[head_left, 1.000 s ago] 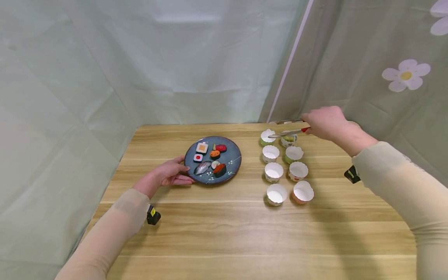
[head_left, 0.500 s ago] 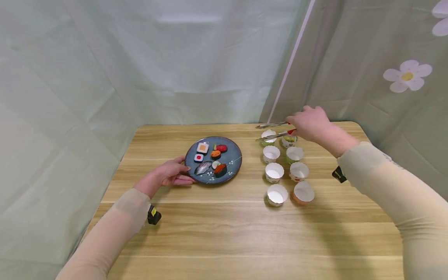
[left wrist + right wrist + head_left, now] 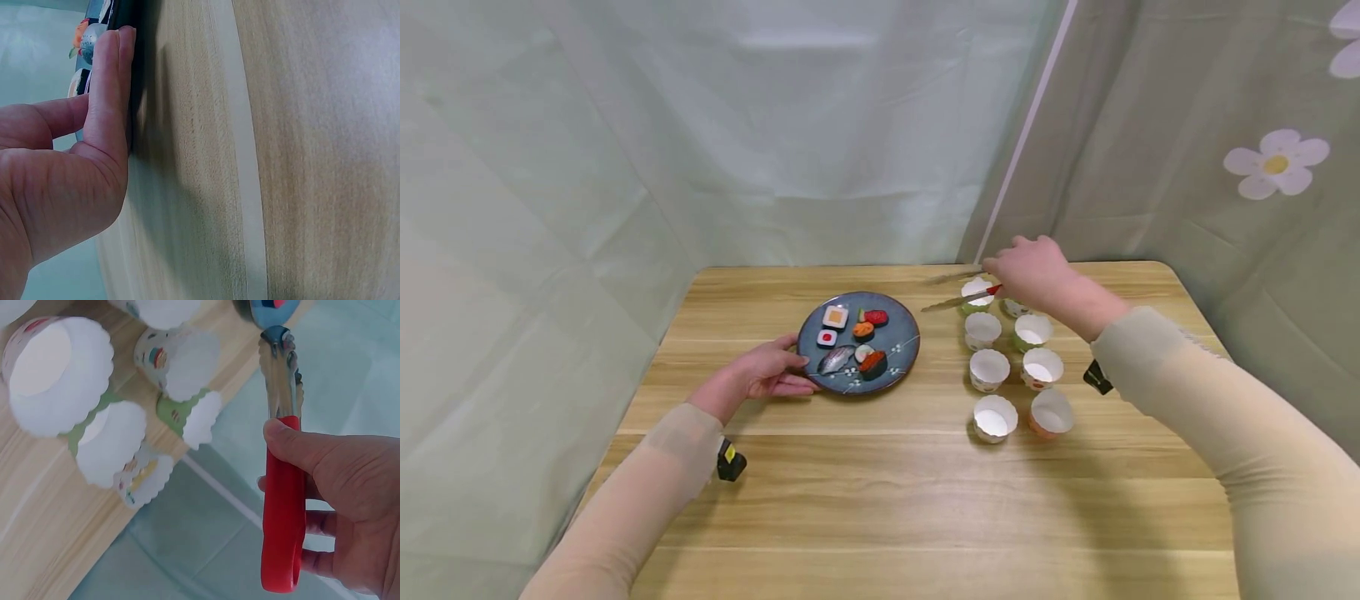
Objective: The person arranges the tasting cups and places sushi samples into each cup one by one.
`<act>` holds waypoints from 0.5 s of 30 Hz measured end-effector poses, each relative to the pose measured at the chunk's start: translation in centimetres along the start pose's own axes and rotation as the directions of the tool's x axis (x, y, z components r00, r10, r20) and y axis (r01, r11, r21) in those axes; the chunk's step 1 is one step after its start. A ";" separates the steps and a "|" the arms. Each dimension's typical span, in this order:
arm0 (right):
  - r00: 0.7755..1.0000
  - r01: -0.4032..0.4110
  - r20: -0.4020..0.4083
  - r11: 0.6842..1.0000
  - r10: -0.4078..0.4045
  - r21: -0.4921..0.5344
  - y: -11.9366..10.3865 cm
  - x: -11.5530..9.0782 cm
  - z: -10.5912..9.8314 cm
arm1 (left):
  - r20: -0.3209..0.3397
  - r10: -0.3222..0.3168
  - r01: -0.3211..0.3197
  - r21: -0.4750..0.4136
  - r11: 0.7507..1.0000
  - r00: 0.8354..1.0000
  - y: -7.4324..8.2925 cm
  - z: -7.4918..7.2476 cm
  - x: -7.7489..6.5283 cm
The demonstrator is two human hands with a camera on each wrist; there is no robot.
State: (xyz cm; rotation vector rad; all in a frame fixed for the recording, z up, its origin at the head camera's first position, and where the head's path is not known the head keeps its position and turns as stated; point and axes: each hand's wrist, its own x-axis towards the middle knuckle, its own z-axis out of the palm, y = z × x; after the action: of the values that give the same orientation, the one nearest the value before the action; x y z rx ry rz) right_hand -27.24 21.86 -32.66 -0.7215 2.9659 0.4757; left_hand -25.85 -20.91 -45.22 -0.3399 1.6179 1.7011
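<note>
My left hand (image 3: 767, 369) holds the left rim of a round blue plate (image 3: 897, 337), thumb at the rim and fingers along its side and underneath. Toy sushi lies on it, including a silvery fish piece (image 3: 836, 359), an orange-topped dark roll (image 3: 873, 364), a square white roll (image 3: 835, 317) and a red piece (image 3: 874, 317). Above the far cups, my right hand (image 3: 1033, 271) grips metal tongs (image 3: 282, 506) by their red handles. The tong arms (image 3: 955, 302) are spread, pointing left towards the plate, with nothing seen between the tips.
Several scalloped paper cups (image 3: 989, 367) stand in two columns right of the plate. The far right cup (image 3: 142, 481) contains something yellowish; my right hand partly covers it in the head view. The wooden table (image 3: 880, 500) ends at a pale curtain (image 3: 850, 167).
My right hand has travelled left with the tongs, from beyond the far cups to over them, bringing the tips nearer the plate. My left hand and the plate stay put.
</note>
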 end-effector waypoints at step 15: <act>1.000 0.024 0.006 0.999 -0.023 -0.028 -2.7 2.5 0.3 | 0.002 0.008 -0.008 0.010 1.000 1.000 -0.1 0.1 0.0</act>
State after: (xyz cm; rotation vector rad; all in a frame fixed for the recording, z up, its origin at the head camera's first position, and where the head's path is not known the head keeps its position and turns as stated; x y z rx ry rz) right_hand -28.19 18.60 -34.06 -0.7556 2.9481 0.5175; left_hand -25.80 -20.86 -45.25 -0.3273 1.6278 1.6981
